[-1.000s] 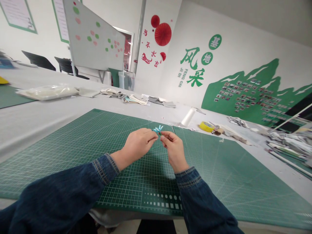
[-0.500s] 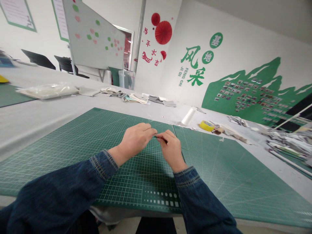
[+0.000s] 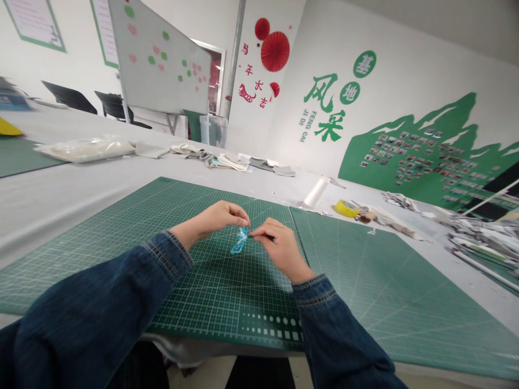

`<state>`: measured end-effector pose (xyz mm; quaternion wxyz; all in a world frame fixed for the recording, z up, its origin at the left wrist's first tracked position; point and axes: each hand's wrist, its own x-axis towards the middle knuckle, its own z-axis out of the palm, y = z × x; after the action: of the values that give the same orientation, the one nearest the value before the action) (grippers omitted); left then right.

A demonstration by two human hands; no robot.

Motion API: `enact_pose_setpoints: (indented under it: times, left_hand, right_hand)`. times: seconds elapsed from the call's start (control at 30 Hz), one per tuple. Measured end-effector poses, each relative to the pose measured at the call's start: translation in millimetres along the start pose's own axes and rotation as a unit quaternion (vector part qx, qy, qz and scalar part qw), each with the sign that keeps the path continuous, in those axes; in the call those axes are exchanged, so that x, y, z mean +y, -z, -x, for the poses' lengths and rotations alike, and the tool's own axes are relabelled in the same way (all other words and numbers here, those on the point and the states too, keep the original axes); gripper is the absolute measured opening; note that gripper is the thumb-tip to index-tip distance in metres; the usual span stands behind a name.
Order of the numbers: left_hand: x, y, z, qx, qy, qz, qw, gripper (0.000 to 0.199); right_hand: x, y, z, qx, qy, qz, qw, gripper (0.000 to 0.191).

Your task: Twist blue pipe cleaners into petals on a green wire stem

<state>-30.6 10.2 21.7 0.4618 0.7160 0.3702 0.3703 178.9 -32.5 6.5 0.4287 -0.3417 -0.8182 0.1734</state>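
Observation:
A small light-blue butterfly ornament [image 3: 239,242] with pale markings hangs above the green cutting mat [image 3: 194,205], between my hands. At its upper edge, my left hand [image 3: 223,216] is closed in a pinch, with thumb and finger together. My right hand [image 3: 279,246] pinches a small dark, thin piece at the butterfly's right side. What that dark piece is, I cannot make out. My fingers hide part of the butterfly.
A second green mat [image 3: 377,292] adjoins on the right. Beyond lie a white roll [image 3: 317,192], yellow tape [image 3: 346,208], fabric scraps [image 3: 231,162] and a plastic-wrapped bundle [image 3: 85,149]. Heaped fabric [image 3: 486,243] sits at the far right.
The blue butterfly, hidden behind my fingers before, now shows. My left hand has shifted left and turned, and my right hand has moved slightly left and down. The view has shifted a little.

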Motion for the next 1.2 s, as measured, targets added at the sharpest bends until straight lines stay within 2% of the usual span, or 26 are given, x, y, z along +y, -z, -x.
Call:
enact_pose_setpoints:
  times: [0.2, 0.33, 0.53, 0.63, 0.73, 0.87, 0.97, 1.03, 1.13, 1.2]
  left_hand:
    - [0, -15.8, 4, 0.014, 0.035, 0.025, 0.999, 0.011]
    - [8, -28.7, 7, 0.014, 0.029, 0.049, 0.998, 0.013]
    - [12, -38.1, 6, 0.033, -0.025, 0.025, 0.999, 0.008]
    - [9, -40.2, 7, 0.079, -0.057, -0.077, 0.992, 0.01]
    - [9, -43.1, 11, 0.132, -0.128, -0.235, 0.955, 0.01]
    - [13, -47.3, 20, 0.158, -0.245, -0.413, 0.863, 0.017]
    - [17, -48.2, 23, 0.157, -0.279, -0.514, 0.796, 0.022]
    - [19, -47.0, 24, 0.157, -0.291, -0.552, 0.765, 0.022]
    - [21, -42.0, 23, 0.165, -0.301, -0.564, 0.751, 0.021]
    - [21, -36.3, 21, 0.176, -0.293, -0.54, 0.769, 0.021]
  right_hand:
    - [6, -1, -1, 0.09, -0.095, -0.12, 0.984, 0.006]
    - [12, -3, -1, 0.146, -0.142, -0.179, 0.963, 0.012]
    - [15, -3, -2, 0.17, -0.143, -0.14, 0.965, 0.016]
    - [16, -2, -2, 0.178, -0.144, -0.087, 0.97, 0.015]
    - [15, -1, -2, 0.193, -0.137, -0.041, 0.971, 0.012]
    - [11, -1, -2, 0.203, -0.1, 0.049, 0.973, 0.011]
    - [9, -1, -1, 0.191, -0.068, 0.11, 0.973, 0.013]
    - [8, -1, 0, 0.169, -0.049, 0.138, 0.975, 0.016]
    - [6, -2, 2, 0.123, -0.023, 0.174, 0.977, 0.018]
    - [5, -2, 2, 0.099, -0.007, 0.194, 0.976, 0.019]
